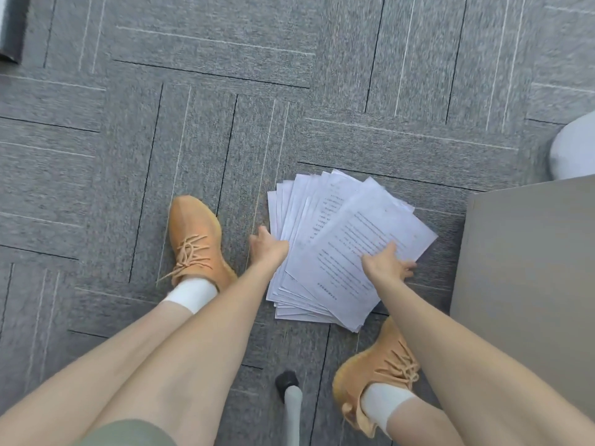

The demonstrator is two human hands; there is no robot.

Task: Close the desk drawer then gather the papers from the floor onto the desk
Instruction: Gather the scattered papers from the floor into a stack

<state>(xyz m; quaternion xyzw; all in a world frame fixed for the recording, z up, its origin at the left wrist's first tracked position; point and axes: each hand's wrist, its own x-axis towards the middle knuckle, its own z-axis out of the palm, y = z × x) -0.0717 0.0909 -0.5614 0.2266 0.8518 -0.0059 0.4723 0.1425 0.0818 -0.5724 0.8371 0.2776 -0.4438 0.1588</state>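
Papers (335,252): fanned stack on grey carpet (128,140), beside the desk (531,268). Right hand (386,267): thumb on top sheet, fingers curled at the stack's right edge, apparently pinching it. Left hand (267,249): partly open, touching the left edge, grip unclear

one wide-angle camera sits on the person's head, facing almost straight down past both outstretched arms to the carpet floor (225,140). it takes in the legs near the lens, the feet farther below, and a grey surface (531,268) corner at right.
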